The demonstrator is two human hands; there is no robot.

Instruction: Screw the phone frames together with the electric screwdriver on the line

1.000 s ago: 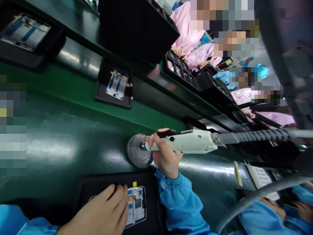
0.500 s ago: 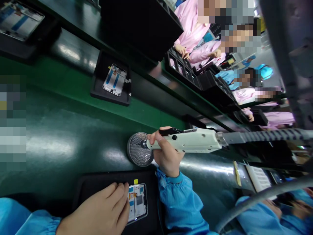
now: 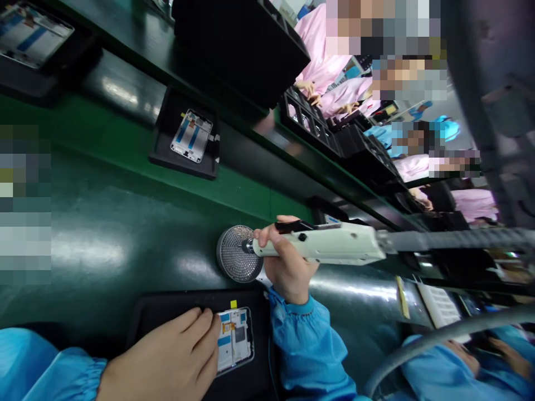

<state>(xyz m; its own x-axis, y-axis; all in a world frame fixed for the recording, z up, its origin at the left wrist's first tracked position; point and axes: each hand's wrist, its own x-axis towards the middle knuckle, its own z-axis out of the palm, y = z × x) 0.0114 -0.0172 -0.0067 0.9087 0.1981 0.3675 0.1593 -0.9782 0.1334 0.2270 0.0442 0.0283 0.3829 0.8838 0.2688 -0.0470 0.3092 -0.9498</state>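
Observation:
My right hand is closed around a cream-coloured electric screwdriver with a black lever. Its metal tip points left, over a round, grey, mesh-bottomed dish. Nearer to me, an opened phone with white and blue inner parts and a yellow tab lies in a black tray. My left hand covers the phone's left part, fingers together and bent at its edge. The thumb of that hand is hidden.
A ribbed grey hose runs right from the screwdriver, and a thicker grey tube curves below it. Another phone rests in a black tray on the line beyond the green bench. Co-workers in pink and blue sit across.
The screwdriver in my right hand has shifted slightly right, its tip staying over the dish. My left hand stays on the phone. The view has moved a little.

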